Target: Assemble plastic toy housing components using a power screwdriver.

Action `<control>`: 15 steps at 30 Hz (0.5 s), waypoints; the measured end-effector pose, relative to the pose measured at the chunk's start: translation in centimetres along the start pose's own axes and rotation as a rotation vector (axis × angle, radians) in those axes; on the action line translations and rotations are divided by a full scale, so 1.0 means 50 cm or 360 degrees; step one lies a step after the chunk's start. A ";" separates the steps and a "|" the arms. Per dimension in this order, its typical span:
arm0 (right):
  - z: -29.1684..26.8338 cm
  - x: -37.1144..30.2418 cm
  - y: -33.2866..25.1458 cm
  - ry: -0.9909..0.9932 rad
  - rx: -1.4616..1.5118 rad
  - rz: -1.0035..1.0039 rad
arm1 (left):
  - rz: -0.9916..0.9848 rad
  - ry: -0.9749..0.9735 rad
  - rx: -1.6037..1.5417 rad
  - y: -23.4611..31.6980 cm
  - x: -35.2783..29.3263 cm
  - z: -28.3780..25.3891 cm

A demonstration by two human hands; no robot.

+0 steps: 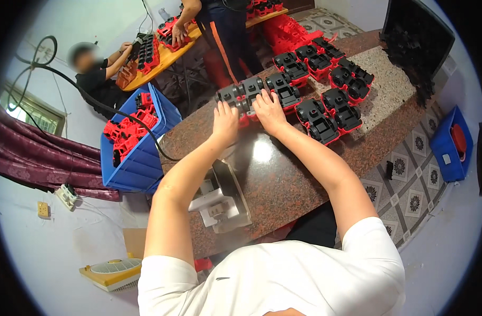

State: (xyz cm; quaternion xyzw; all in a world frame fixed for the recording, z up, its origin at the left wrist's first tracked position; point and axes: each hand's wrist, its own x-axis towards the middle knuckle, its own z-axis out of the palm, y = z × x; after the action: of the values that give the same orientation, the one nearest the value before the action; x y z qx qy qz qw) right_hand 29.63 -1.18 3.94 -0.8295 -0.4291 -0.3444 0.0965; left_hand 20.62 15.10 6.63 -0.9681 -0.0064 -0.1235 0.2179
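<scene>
Several toy vehicle bodies with black undersides and red edges lie wheels-up on the stone counter point(283, 174). At the far edge, my left hand point(226, 121) has its fingers bent over the near side of a slightly blurred toy vehicle point(229, 96). Just to its right, my right hand point(270, 111) grips the adjoining toy vehicle point(250, 88), fingers a little apart across its black underside. Both thumbs are mostly hidden. Touching my right fingertips on the right is another toy vehicle point(284, 89). More toy vehicles point(317, 120) stand in rows farther right.
A grey-white device point(217, 205) sits at the counter's left. Left of the counter stands a blue bin point(133, 171) of red parts; a black cable point(93, 97) hangs across it. A monitor point(420, 37) is at far right. Two people work around a wooden table point(169, 63) beyond.
</scene>
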 end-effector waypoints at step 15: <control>-0.473 -0.218 -0.070 -0.0159 0.0830 -0.0234 | -0.0276 0.0165 -0.0623 -0.074 -0.551 -0.575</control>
State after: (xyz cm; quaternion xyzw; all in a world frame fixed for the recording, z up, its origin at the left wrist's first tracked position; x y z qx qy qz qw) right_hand 11.06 -16.85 13.96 -0.7592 -0.5666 -0.1869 0.2603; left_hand -13.11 7.40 26.70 -0.9801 -0.0544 -0.1901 0.0145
